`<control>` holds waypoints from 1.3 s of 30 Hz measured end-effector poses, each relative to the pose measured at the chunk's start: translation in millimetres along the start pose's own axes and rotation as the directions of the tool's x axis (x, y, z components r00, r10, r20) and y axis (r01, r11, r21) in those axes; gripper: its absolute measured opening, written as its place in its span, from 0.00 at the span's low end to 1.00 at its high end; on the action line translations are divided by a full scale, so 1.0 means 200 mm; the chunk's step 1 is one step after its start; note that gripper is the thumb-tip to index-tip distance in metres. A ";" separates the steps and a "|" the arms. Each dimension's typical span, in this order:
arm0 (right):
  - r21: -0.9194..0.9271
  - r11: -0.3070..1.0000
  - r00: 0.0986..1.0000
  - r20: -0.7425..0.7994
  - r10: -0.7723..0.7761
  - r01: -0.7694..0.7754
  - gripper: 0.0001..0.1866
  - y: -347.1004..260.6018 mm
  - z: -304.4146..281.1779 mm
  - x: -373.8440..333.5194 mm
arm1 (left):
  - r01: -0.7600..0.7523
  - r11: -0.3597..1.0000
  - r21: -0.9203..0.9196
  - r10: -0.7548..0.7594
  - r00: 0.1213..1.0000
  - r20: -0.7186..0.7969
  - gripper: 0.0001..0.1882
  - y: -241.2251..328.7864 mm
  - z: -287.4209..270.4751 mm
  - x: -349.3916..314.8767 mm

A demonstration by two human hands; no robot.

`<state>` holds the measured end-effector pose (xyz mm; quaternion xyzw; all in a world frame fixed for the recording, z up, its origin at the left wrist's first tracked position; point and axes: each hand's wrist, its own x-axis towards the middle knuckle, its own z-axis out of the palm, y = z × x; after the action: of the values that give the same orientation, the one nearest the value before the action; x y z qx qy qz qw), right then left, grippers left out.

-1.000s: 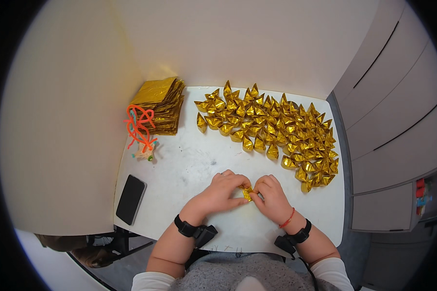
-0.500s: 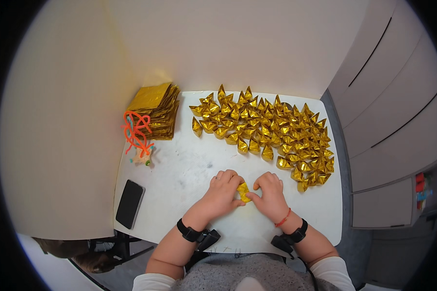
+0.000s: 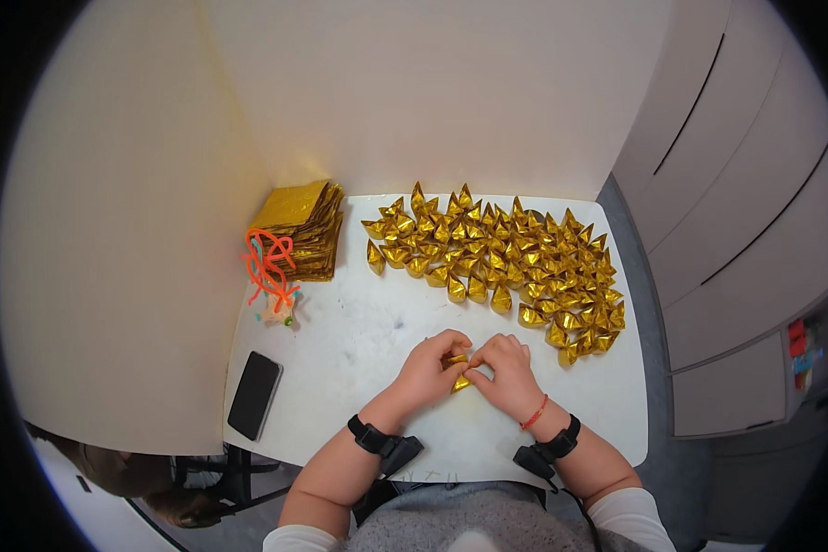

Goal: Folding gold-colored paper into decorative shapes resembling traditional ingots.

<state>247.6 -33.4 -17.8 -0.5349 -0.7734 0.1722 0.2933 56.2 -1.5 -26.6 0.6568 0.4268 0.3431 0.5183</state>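
Near the front middle of the white table (image 3: 340, 359), a small folded piece of gold foil paper (image 3: 460, 383) sits between my two hands. My left hand (image 3: 432, 370) has its fingers curled round the left side of the foil, with the thumb against it. My right hand (image 3: 506, 373), fingers bent and thumb meeting the index finger, pinches at its right side. Fingers cover much of the foil, so its full shape is hidden. Beyond the hands stand many gold foil ingots (image 3: 501, 248) with pointed ends, packed close together.
A stack of gold foil sheets (image 3: 294, 212) stands at the back left, with orange fuzzy pipe cleaners (image 3: 269, 269) in front. A black phone (image 3: 255, 396) lies near the left edge. Walls (image 3: 432, 101) border the table's back and left; grey cabinets (image 3: 736, 267) are on the right.
My right hand has moved in toward the left, and its fingers now meet over the foil. Less of the foil shows. The whole view has shifted slightly.
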 end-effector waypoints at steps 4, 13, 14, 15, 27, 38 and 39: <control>0.251 0.966 0.998 0.024 -0.064 0.056 0.06 0.06 0.01 0.01 | 0.012 0.953 -0.302 -0.034 0.997 -0.067 0.09 -0.05 0.01 0.01; 0.825 0.378 0.873 0.254 0.417 -0.420 0.08 -0.02 0.02 -0.01 | 0.165 0.736 -0.657 -0.212 0.977 0.008 0.07 -0.03 -0.01 -0.02; 0.824 0.378 0.872 0.256 0.416 -0.422 0.08 -0.01 0.03 -0.01 | 0.175 0.680 -0.712 -0.246 0.969 0.003 0.07 -0.01 -0.01 -0.02; 0.807 0.442 0.894 0.220 0.391 -0.392 0.08 0.00 0.04 -0.01 | 0.182 0.621 -0.762 -0.278 0.961 0.003 0.08 0.00 -0.01 -0.02; 0.859 0.398 0.927 0.201 0.317 -0.322 0.07 0.04 0.03 -0.01 | 0.342 0.594 -0.728 -0.328 0.929 0.169 0.13 0.04 -0.04 -0.03; 0.833 0.509 0.970 0.127 0.206 -0.217 0.04 0.06 0.03 0.01 | 0.335 0.620 -0.710 -0.337 0.930 0.146 0.12 0.01 -0.02 -0.03; 0.773 0.630 0.995 0.006 0.102 -0.069 0.04 0.06 0.03 0.02 | 0.318 0.658 -0.682 -0.329 0.937 0.120 0.11 0.00 -0.02 -0.02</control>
<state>251.9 -24.6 -28.3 -0.3974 -0.5936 0.4894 0.5001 51.3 -4.8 -26.5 0.3264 0.3810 0.3842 0.7751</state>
